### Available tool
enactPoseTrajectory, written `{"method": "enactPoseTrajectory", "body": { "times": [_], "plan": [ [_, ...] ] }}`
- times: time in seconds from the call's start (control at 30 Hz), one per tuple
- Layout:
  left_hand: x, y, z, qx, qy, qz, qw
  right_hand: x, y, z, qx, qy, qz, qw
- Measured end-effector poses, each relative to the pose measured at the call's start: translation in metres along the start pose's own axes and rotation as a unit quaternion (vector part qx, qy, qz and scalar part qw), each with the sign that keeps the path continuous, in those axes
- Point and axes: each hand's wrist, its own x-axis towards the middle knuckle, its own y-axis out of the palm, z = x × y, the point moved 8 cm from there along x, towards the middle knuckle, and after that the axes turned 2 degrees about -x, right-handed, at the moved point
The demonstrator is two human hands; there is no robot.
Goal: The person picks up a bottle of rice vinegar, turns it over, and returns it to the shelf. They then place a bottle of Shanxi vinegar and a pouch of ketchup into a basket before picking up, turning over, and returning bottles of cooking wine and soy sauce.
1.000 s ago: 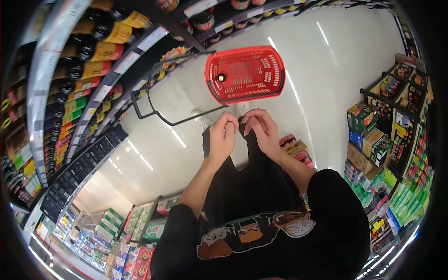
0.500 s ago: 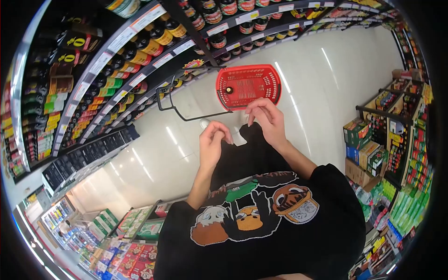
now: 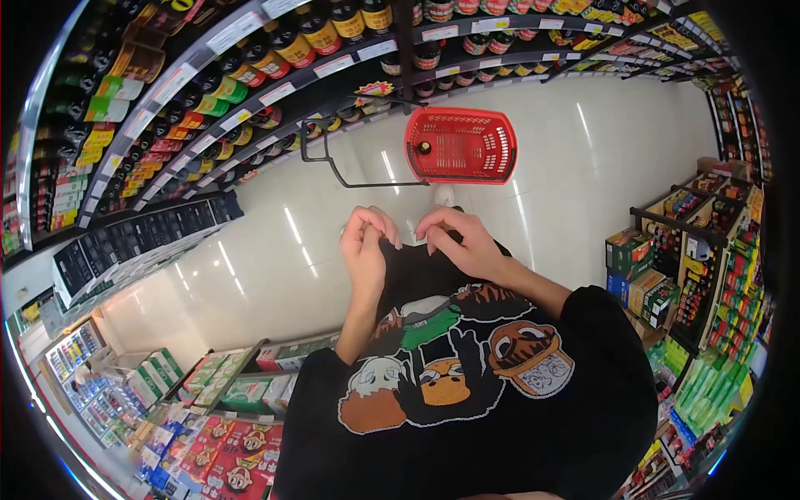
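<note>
My left hand (image 3: 364,246) hovers in front of my black shirt (image 3: 533,442), its fingers loosely bent and nothing visible in them. Close beside it is my right hand (image 3: 465,247), thumb apart from the curved fingers, also without anything visible in its grasp. The two hands do not touch. Beyond them a red shopping basket (image 3: 472,179) stands on the floor. One dark bottle (image 3: 424,147), seen from the top, is inside at the left end. The basket's long black pull handle (image 3: 383,185) extends to the left.
Shelves of sauce bottles (image 3: 293,48) curve along the left and far side, with price labels on their edges. Stacked dark boxes (image 3: 142,242) stand at left. Cartons (image 3: 631,254) and a display rack (image 3: 692,275) are at right. Red packages (image 3: 229,454) lie at lower left.
Both hands have drawn nearer to each other, the right one shifting left and down toward my body. In view, the basket appears slightly higher and farther right.
</note>
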Motion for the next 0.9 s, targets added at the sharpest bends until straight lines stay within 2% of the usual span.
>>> {"method": "enactPoseTrajectory", "body": {
  "times": [0.17, 0.27, 0.37, 0.43, 0.57, 0.63, 0.7, 0.77, 0.9],
  "plan": [
    [-0.010, -0.064, -0.047, -0.027, 0.067, 0.015, 0.997, 0.036, 0.060, 0.021, 0.024, -0.044, -0.021, 0.999],
    [-0.022, -0.110, -0.082, 0.041, 0.088, 0.028, 0.995, 0.054, 0.104, 0.030, 0.050, -0.095, -0.072, 0.992],
    [-0.025, -0.169, -0.106, 0.041, 0.103, 0.013, 0.994, 0.069, 0.154, 0.027, 0.102, -0.096, -0.082, 0.987],
    [-0.030, -0.208, -0.119, 0.032, 0.103, -0.031, 0.994, 0.076, 0.187, 0.027, 0.110, -0.092, -0.080, 0.987],
    [-0.044, -0.263, -0.141, 0.019, 0.102, -0.019, 0.994, 0.085, 0.239, 0.030, 0.103, -0.091, -0.069, 0.988],
    [-0.053, -0.281, -0.138, 0.123, 0.021, 0.018, 0.992, 0.089, 0.260, 0.030, 0.094, -0.096, -0.055, 0.989],
    [-0.061, -0.296, -0.151, 0.262, 0.076, 0.077, 0.959, 0.097, 0.281, 0.023, 0.129, -0.052, -0.036, 0.990],
    [-0.068, -0.313, -0.160, 0.314, 0.076, 0.061, 0.944, 0.105, 0.299, 0.023, 0.139, -0.043, -0.022, 0.989],
    [-0.084, -0.353, -0.165, 0.301, 0.115, -0.001, 0.947, 0.119, 0.327, 0.023, 0.135, -0.020, 0.013, 0.991]
  ]
}}
